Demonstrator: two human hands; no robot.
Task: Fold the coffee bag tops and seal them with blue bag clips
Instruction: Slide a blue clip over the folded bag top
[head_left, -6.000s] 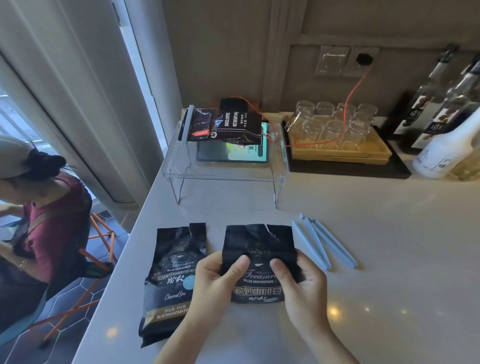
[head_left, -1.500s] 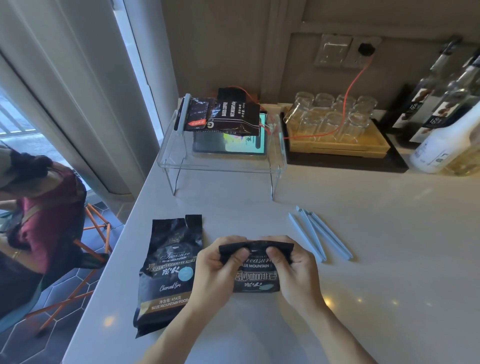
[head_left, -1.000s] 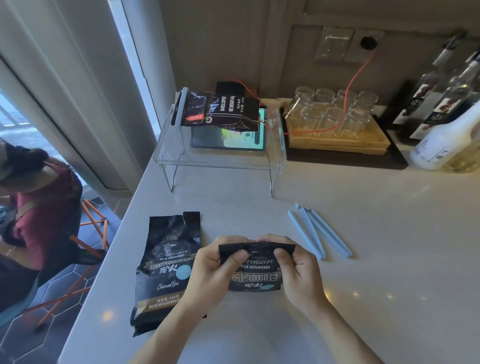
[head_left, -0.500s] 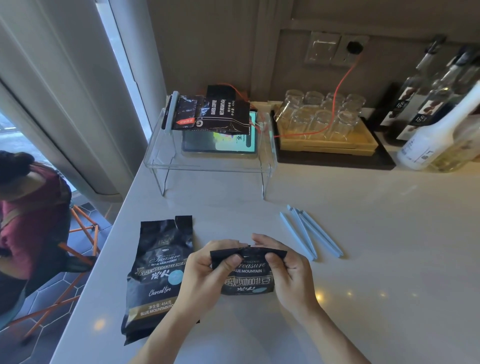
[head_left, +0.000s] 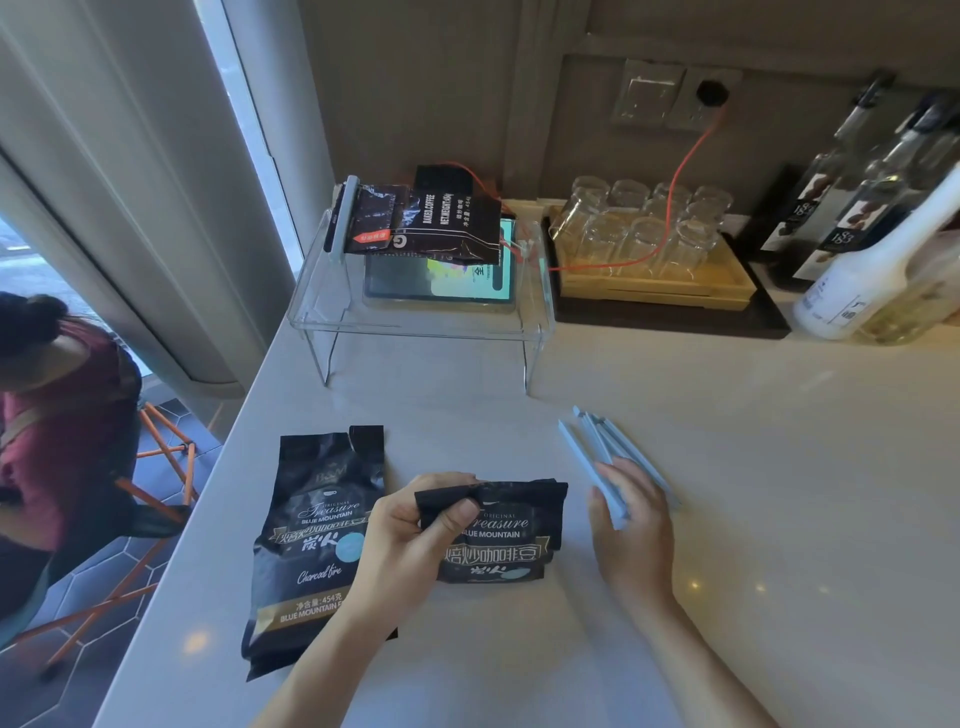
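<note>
Left hand pinches folded "Treasure Blue Mountain" bag; right hand grips blue clip.

"Treasure Blue Mountain" on both coffee bags, bottles perhaps "1883"

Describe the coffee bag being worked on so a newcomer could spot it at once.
On the white counter, in front of the clear stand, two black coffee bags lie side by side. It is the right bag, pinched by the left hand, beside the blue clips. Unlike the left bag, its top is folded down, so it looks shorter.
</note>
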